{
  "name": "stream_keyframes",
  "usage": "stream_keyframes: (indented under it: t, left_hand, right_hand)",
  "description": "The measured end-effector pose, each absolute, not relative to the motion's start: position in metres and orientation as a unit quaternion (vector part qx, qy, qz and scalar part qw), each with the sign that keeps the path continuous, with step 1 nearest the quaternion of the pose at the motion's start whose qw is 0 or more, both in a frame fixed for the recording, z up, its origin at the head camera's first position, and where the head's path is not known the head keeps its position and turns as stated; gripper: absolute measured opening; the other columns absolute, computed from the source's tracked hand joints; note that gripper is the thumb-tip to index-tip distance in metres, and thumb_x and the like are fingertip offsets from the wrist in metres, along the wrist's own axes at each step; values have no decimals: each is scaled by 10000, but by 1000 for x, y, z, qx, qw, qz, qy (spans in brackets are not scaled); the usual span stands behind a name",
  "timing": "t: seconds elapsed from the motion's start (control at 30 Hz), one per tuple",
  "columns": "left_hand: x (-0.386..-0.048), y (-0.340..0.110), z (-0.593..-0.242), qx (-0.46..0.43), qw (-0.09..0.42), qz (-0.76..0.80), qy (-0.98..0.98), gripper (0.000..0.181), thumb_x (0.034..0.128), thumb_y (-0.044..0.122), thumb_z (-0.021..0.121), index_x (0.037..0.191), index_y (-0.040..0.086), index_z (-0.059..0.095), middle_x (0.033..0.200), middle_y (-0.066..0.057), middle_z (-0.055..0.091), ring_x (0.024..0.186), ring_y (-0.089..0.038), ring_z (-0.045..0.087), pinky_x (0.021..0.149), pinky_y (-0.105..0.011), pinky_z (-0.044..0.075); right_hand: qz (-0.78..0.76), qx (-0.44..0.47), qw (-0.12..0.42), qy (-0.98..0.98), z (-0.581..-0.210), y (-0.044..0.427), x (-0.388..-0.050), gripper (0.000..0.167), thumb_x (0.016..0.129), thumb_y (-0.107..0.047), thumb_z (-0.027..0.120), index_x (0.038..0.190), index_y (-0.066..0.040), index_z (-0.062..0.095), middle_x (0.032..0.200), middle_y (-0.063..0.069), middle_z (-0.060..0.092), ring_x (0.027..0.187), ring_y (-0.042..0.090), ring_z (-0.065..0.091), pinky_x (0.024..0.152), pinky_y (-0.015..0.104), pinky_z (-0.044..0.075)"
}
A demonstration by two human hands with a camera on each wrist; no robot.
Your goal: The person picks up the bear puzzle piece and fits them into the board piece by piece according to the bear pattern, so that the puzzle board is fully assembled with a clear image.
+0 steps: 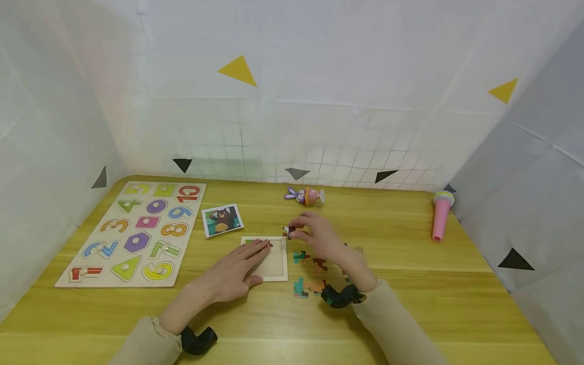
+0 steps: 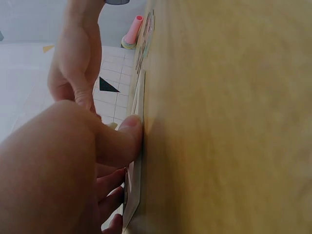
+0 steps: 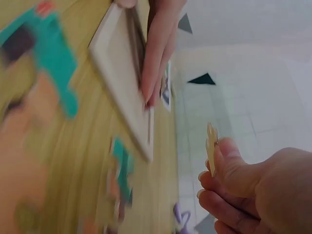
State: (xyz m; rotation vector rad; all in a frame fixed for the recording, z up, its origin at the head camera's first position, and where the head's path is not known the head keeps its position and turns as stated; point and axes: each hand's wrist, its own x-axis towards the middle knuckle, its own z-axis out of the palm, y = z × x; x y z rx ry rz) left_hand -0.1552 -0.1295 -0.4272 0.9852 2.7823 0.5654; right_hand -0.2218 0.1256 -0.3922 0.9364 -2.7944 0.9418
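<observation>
Between thumb and fingertips, my right hand (image 1: 321,239) pinches a jigsaw puzzle piece (image 1: 287,231). It holds the piece above the table by the far right corner of a small pale puzzle tray (image 1: 284,263). The right wrist view shows this piece edge-on (image 3: 211,148). My left hand (image 1: 228,276) lies across the tray's left side with fingers extended, touching pieces at its far edge, partly hidden. The left thumb (image 2: 130,131) rests at the near rim. Loose puzzle pieces (image 1: 301,288) lie right of the tray, some under my right arm.
Beyond the tray lies a bear picture card (image 1: 222,221). A number-and-shape board (image 1: 148,221) fills the table's left side. A rabbit toy (image 1: 305,195) lies at the back, and a pink toy microphone (image 1: 440,217) at the far right. White sheeting borders the table.
</observation>
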Motion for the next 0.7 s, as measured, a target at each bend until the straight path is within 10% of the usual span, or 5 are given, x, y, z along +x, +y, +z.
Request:
stream_keyframes:
  t: [0.7]
  left_hand:
    - [-156, -130, -428, 328, 65, 174, 926, 671, 1030, 337, 534, 1583, 62, 270, 1657, -100, 227, 1532, -305, 195, 1236, -525, 191]
  right_hand:
    - [321, 310, -39, -894, -402, 104, -222, 227, 968, -201, 665, 1145, -63, 705, 1057, 54, 625, 1028, 224, 601, 904, 405, 521]
